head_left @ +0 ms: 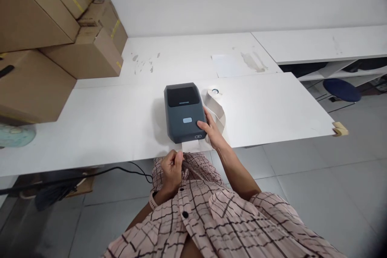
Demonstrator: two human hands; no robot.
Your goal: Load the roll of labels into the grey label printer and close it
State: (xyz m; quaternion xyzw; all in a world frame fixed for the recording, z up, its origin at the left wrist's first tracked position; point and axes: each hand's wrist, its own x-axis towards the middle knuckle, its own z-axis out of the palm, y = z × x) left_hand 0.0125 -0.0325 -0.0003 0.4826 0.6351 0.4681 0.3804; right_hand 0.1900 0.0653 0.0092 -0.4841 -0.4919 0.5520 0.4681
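A dark grey label printer [185,113] with a light blue button sits near the front edge of the white table. From its front slot sticks a short white paper label [190,146]. My left hand [171,169] is closed just below, thumb and finger pinched at the label's left corner; the exact contact is partly hidden. My right hand [211,129] grips the printer's right side, its thumb on the top near the front corner and its other fingers down along the side. Beside the printer, a loose curling strip of white label paper [220,115] lies partly behind my right hand.
Cardboard boxes [87,54] are stacked at the left. A pale green object [16,135] lies at the left edge. A white sheet [226,65] rests towards the back. Below the table runs a black cable [117,168]; a blue stool [341,90] stands at the right.
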